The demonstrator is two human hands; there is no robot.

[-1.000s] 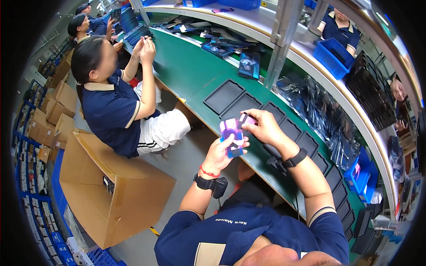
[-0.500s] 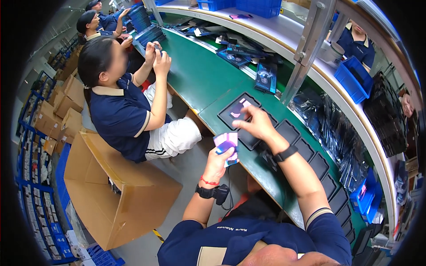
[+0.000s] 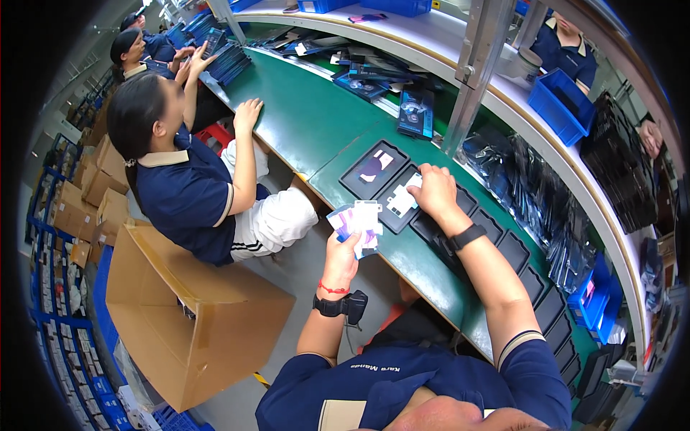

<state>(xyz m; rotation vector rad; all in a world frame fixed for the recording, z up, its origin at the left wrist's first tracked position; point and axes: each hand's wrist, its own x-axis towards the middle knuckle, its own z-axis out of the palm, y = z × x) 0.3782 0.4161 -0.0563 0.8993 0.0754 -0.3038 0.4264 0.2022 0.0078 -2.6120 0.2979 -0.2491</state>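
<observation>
My left hand (image 3: 341, 260) grips a fanned bunch of thin cut-out cards (image 3: 357, 221), white, pink and blue, above the table's near edge. Over a shallow black tray (image 3: 393, 224), my right hand (image 3: 437, 192) has its fingers bent, the thumb against a white cut-out card (image 3: 401, 200) in the tray. The fingers partly cover that card's right end. Beside it, a farther black tray (image 3: 353, 174) contains a pink-and-white card (image 3: 376, 166). More black trays (image 3: 512, 249) run in a row to the right, below my right forearm.
On my left a co-worker (image 3: 188, 176) sits at the green table (image 3: 309, 118), a hand on its edge. A large open carton (image 3: 237, 337) stands on the floor. Dark flat packages (image 3: 415, 113) lie along the back, below a shelf with a metal post (image 3: 471, 79) and blue bin (image 3: 563, 108).
My right hand has moved from the farther tray to the second one, where a white card now shows. The cards in my left hand are spread wider. The co-worker's hands have come down.
</observation>
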